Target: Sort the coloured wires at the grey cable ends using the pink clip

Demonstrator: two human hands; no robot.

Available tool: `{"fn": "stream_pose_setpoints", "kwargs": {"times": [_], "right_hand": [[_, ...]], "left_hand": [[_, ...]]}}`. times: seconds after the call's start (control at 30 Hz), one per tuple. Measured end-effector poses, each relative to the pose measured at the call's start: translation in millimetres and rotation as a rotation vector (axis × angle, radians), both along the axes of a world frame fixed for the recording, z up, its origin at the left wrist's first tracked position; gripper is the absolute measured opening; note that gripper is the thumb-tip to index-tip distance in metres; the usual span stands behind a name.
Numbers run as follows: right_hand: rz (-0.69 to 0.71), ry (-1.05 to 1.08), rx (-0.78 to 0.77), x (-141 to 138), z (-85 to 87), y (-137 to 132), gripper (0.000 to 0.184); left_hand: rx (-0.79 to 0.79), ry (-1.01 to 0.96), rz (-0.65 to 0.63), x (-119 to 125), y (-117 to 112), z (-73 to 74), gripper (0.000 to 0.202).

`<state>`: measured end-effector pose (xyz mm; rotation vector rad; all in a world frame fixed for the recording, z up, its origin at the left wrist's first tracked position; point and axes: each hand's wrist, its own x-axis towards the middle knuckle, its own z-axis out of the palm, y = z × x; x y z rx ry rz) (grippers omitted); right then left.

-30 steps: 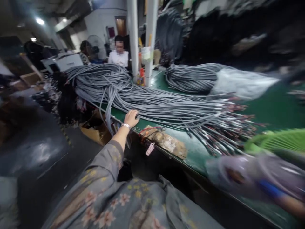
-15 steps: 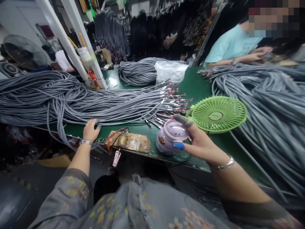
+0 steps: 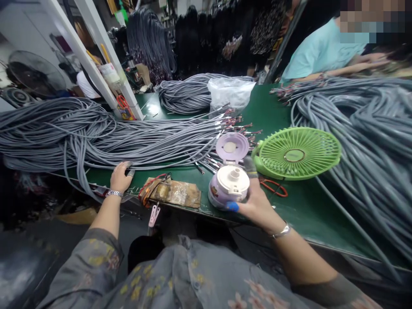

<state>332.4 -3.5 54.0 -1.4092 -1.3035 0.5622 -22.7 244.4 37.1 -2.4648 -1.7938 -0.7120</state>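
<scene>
Clamps a squat lilac plastic cup in the right hand at the near edge of the green surface, between a brown cardboard piece and a round lime-green plastic fan. Rests the left hand, loosely opened, beside long grey cables. Has the round lilac lid already flipped open, baring a white spout, with the cup apparently not lifted.

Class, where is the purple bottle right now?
In the head view, the bottle is just right of centre, in the right hand, between the cardboard and the green fan.
</scene>
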Motion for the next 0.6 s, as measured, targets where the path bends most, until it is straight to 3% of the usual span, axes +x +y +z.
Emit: {"fn": "stream_pose_setpoints", "kwargs": {"times": [0.13,0.37,0.47,0.6], "right_hand": [[-0.056,-0.058,-0.064,-1.8,-8.2,-1.1,0.088],[-0.173,-0.135,0.011,-10.9,-14.8,-2.5,0.084],[-0.11,-0.181,0.066,-17.6,-14.0,-7.3,0.079],[0.025,-0.215,0.144,-30.6,-1.0,-14.3,0.083]], "left_hand": [[0.002,0.0,0.004,-0.7,1.3,-1.3,0.035],[0.002,-0.011,-0.004,-2.6,2.6,-4.0,0.035],[-0.004,-0.012,-0.001,-2.5,1.7,-4.2,0.035],[-0.012,-0.007,0.011,-1.0,-1.6,-3.7,0.034]]}}
